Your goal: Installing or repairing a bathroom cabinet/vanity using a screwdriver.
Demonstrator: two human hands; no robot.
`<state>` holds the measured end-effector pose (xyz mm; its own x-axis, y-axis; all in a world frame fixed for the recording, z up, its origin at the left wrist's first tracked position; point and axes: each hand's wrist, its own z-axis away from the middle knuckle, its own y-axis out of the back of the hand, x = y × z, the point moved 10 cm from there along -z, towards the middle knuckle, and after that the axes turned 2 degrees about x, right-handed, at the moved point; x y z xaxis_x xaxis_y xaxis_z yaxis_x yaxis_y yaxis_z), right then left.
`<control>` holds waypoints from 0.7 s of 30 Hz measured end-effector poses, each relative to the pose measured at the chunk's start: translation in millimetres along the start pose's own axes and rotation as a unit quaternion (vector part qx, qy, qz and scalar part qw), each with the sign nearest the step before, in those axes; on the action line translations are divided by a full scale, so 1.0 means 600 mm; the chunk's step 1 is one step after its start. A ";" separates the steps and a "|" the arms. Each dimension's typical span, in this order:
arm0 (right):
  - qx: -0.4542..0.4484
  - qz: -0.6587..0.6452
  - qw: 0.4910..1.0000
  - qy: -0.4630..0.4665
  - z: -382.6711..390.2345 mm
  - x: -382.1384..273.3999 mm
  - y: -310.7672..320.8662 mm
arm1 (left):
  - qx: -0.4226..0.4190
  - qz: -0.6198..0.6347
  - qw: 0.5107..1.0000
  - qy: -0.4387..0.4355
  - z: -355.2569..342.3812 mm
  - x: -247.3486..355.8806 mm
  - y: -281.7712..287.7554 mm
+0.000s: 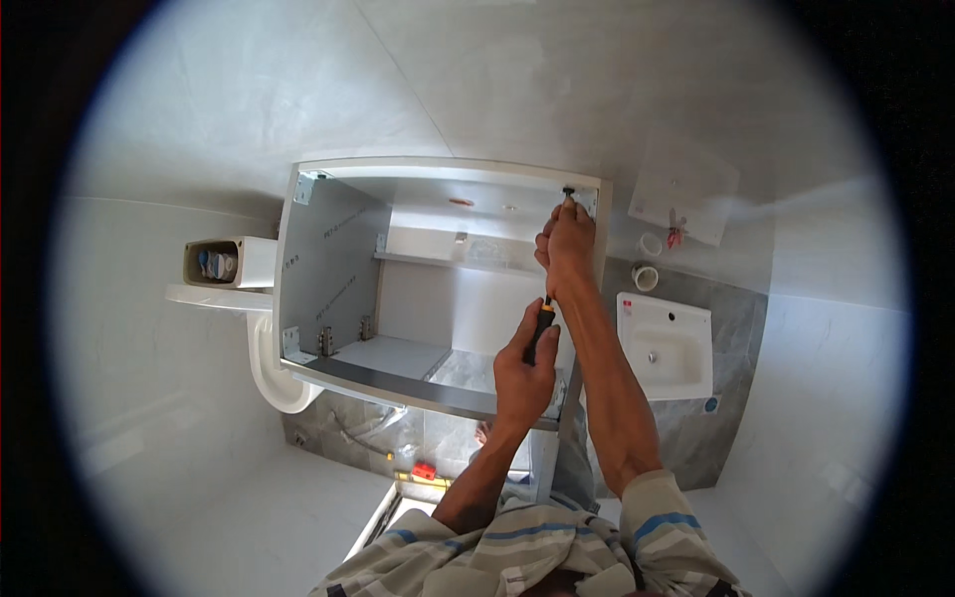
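An open grey wall cabinet (333,259) with no doors fills the middle of the view. My left hand (522,373) is closed around the black and orange handle of a screwdriver (542,320) in front of the cabinet's right side panel. Above it, my right hand (567,244) reaches to the cabinet's upper right corner, with its fingertips pinched on a small dark fitting (569,191) next to a metal bracket. The screwdriver's shaft runs up behind my right hand and is hidden.
A white toilet (267,373) with an uncovered cistern (214,264) stands left of the cabinet. A white washbasin (665,343) lies to the right, with a white panel (686,194) and pipe ends (647,275) beyond it. A small red object (425,471) lies below the cabinet.
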<state>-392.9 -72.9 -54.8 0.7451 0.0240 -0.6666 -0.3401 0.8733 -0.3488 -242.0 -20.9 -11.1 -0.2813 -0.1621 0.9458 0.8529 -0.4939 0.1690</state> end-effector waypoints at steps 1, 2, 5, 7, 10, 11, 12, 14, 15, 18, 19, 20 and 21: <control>0.008 0.019 0.999 0.036 -0.004 -0.008 0.001 | 0.073 -0.050 0.988 -0.125 0.001 0.029 0.007; 0.015 0.038 0.996 0.073 -0.005 -0.018 0.001 | 0.073 -0.053 0.988 -0.124 0.007 0.024 0.005; 0.015 0.002 0.999 0.029 -0.010 -0.014 0.005 | 0.061 -0.179 0.972 -0.137 0.006 0.049 -0.001; 0.029 -0.009 0.999 0.011 -0.011 -0.017 0.006 | -0.015 0.033 0.999 -0.004 -0.012 0.023 0.010; 0.007 -0.043 0.999 -0.004 -0.030 -0.021 -0.002 | -0.068 0.529 0.813 0.234 0.006 -0.021 -0.033; -0.025 -0.067 0.997 0.001 -0.034 -0.019 0.000 | -0.064 0.634 0.697 0.327 0.026 -0.026 -0.059; -0.023 -0.066 0.998 -0.002 -0.028 -0.016 -0.003 | -0.055 0.719 0.564 0.403 0.038 -0.024 -0.079; -0.030 -0.052 0.998 -0.012 -0.020 -0.014 -0.014 | -0.099 0.775 0.464 0.419 0.031 -0.045 -0.081; -0.026 -0.050 0.998 -0.014 -0.019 -0.013 -0.014 | -0.164 0.773 0.485 0.374 0.023 -0.037 -0.083; -0.020 -0.037 0.999 0.009 -0.012 -0.011 -0.012 | -0.224 0.743 0.530 0.342 0.024 -0.038 -0.087; -0.012 -0.025 1.000 0.013 -0.011 -0.008 -0.002 | -0.160 0.640 0.675 0.331 0.021 -0.057 -0.077; -0.006 -0.013 1.000 0.018 -0.012 -0.010 0.005 | -0.090 0.515 0.796 0.306 0.017 -0.069 -0.055; -0.008 -0.015 1.000 0.015 -0.009 -0.008 0.002 | -0.064 0.364 0.896 0.247 0.018 -0.059 -0.033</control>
<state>-400.0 -74.6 -55.5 0.7372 -0.0174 -0.6755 -0.3275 0.8652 -0.3797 -244.2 3.6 -44.9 0.1424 -0.8237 0.5488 0.8402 -0.1926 -0.5070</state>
